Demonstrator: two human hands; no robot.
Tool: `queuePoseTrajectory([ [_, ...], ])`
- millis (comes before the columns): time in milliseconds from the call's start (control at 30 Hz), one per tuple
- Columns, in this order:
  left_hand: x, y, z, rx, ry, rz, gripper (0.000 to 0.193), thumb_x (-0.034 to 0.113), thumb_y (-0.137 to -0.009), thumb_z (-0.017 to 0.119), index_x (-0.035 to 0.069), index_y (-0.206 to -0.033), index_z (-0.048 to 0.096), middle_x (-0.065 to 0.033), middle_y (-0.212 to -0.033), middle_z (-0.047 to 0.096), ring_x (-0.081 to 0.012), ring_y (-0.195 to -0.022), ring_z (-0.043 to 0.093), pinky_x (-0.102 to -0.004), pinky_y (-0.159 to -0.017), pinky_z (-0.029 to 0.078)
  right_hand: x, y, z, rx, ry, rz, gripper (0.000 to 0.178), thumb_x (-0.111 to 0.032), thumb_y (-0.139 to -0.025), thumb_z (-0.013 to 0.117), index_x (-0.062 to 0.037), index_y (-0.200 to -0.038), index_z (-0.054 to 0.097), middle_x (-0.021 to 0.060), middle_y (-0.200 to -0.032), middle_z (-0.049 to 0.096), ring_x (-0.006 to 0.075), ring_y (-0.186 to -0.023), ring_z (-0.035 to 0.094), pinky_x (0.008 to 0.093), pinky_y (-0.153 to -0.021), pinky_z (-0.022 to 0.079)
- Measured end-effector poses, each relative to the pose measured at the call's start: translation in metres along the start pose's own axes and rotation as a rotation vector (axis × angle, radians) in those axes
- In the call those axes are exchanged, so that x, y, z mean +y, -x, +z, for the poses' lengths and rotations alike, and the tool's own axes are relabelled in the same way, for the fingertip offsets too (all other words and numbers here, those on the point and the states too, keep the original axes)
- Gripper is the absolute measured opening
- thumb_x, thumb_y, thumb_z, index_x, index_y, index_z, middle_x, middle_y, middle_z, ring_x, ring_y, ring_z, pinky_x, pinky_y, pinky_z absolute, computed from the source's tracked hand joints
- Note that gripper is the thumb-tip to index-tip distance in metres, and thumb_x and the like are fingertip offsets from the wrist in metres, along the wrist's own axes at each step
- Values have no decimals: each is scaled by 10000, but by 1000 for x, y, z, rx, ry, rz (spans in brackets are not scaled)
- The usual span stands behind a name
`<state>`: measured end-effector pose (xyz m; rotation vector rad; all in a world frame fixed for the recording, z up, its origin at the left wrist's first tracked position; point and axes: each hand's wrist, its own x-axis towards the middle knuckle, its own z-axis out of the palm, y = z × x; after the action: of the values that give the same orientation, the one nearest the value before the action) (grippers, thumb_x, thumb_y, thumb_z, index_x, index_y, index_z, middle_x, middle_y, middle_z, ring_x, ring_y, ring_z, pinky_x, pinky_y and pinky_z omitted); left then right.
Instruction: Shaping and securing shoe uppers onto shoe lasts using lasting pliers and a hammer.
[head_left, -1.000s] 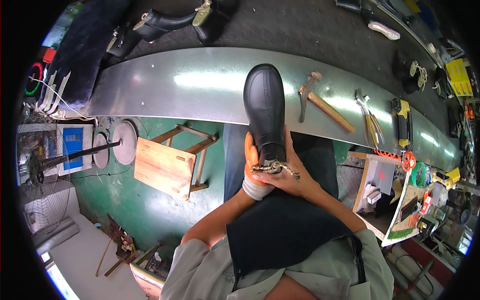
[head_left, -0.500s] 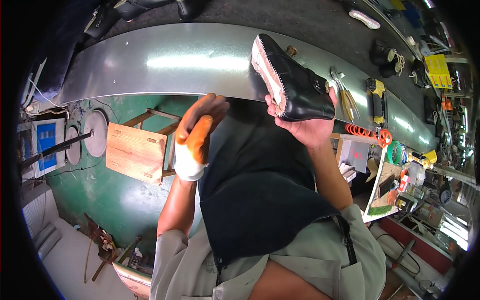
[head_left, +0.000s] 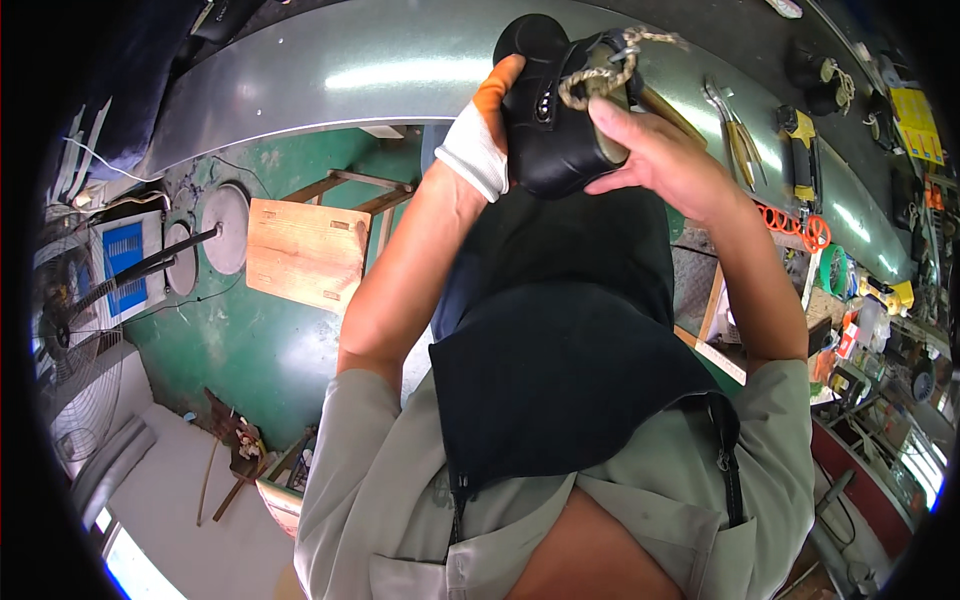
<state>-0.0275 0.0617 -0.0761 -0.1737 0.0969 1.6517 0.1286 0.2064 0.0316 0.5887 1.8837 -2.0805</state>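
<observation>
Both my hands hold a black leather shoe point(head_left: 545, 150) over the metal-topped bench. Its upper faces me, with a strap across it and a braided cord point(head_left: 600, 85) at its opening. My left hand point(head_left: 490, 110), in a white glove with orange coating, grips the shoe's left side near the toe; most of its fingers are hidden behind. My bare right hand point(head_left: 655, 150) is closed on the other end, thumb at the opening beside the cord. The sole is out of sight.
The metal bench top point(head_left: 290, 85) curves across the far side. Hand tools point(head_left: 738, 140) and a yellow-and-black power tool point(head_left: 800, 150) lie right of the shoe. A wooden stool point(head_left: 305, 250) stands on the green floor at left, near a fan point(head_left: 85, 330). More dark shoes point(head_left: 815, 80) sit at far right.
My gloved left hand has come up and right and taken hold of the shoe. The shoe has turned so its upper shows instead of its jagged-edged, pale underside.
</observation>
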Motion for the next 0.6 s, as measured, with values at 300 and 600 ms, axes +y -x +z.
queuePoseTrajectory([
  [300, 10, 0, -2, -24, 39, 145, 614, 514, -1034, 529, 15, -1389, 581, -274, -1248, 675, -449, -1101, 680, -617, -935, 577, -8, 15, -33, 182, 165, -121, 561, -441, -1076, 527, 89, -1184, 676, 202, -1053, 759, 242, -894, 762, 337, -821, 605],
  [600, 25, 45, 27, 14, -123, 442, 602, 561, -1036, 512, 71, -1368, 619, -188, -1191, 723, -379, -1044, 710, -555, -964, 569, 59, -41, -62, 726, 1028, -535, 408, -179, -929, 690, 28, -1272, 618, 243, -1240, 647, 434, -1185, 591, 465, -1030, 484],
])
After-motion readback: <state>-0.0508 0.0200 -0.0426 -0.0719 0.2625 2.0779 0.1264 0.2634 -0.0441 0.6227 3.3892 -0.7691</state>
